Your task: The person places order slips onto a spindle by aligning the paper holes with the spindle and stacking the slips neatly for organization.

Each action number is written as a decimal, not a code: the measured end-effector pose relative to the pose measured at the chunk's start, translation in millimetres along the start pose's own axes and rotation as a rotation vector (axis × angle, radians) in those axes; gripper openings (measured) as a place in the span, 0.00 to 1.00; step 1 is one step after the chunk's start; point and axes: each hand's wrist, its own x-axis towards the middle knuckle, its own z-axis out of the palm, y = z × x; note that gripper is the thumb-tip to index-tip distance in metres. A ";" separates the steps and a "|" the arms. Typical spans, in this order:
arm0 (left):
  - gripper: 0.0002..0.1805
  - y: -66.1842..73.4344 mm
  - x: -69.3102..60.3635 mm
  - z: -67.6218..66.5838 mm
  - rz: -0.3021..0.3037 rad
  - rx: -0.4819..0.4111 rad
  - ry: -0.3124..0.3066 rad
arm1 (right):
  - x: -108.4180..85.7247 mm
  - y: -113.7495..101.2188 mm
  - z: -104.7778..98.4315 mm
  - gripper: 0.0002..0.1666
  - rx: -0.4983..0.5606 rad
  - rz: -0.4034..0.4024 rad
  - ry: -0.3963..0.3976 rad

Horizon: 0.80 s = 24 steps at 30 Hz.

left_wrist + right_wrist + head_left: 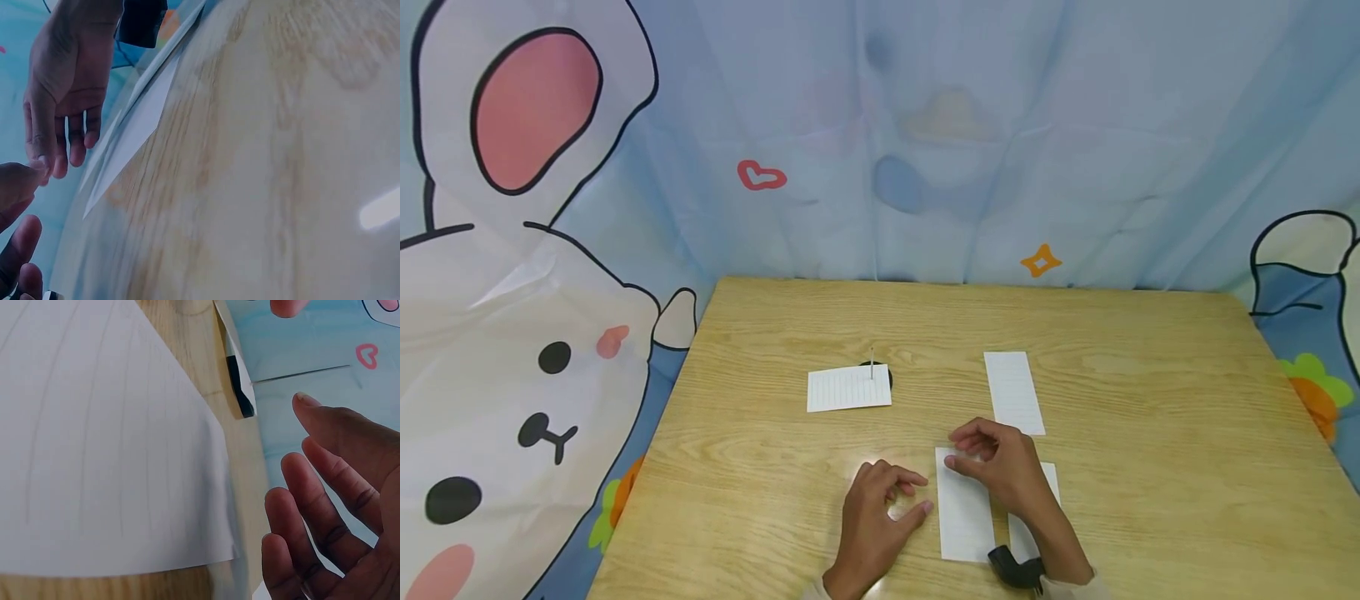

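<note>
Lined sheet lay on table, far end beneath right hand's fingers, contact unclear; left hand just left of it. Both hands' fingers curved loosely, thumbs apart. Right forearm slanted in from near right.

Wooden table before blue cartoon curtain
</note>
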 end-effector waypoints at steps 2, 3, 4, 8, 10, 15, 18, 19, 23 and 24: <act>0.17 0.4 -2.3 1.4 0.017 0.008 -0.006 | -1.3 1.2 0.7 0.16 -0.018 -0.007 0.001; 0.17 0.7 -3.5 2.2 0.027 0.013 -0.008 | -1.9 1.9 1.1 0.16 -0.025 -0.011 0.002; 0.17 0.8 -4.7 3.1 0.034 0.019 -0.010 | -2.4 2.4 1.5 0.16 -0.030 -0.014 0.003; 0.18 1.4 -9.4 6.2 0.066 0.026 -0.013 | -3.9 4.5 2.8 0.17 -0.046 -0.020 0.007; 0.18 1.8 -11.1 7.5 0.080 0.024 -0.019 | -4.6 5.6 3.2 0.17 -0.056 -0.019 0.009; 0.19 3.3 -13.8 9.2 0.100 0.028 -0.047 | -6.4 8.4 3.3 0.18 -0.095 -0.012 0.020; 0.20 4.5 -15.1 10.0 0.102 0.036 -0.062 | -7.3 9.7 3.5 0.18 -0.110 -0.008 0.027; 0.20 4.7 -15.6 10.6 0.106 0.037 -0.066 | -7.4 10.0 3.5 0.18 -0.118 -0.008 0.029; 0.20 5.0 -17.8 12.9 0.117 0.055 -0.092 | -8.5 11.1 3.3 0.19 -0.146 -0.014 0.038; 0.20 4.6 -18.5 13.5 0.120 0.062 -0.098 | -8.7 11.4 3.4 0.19 -0.156 -0.016 0.040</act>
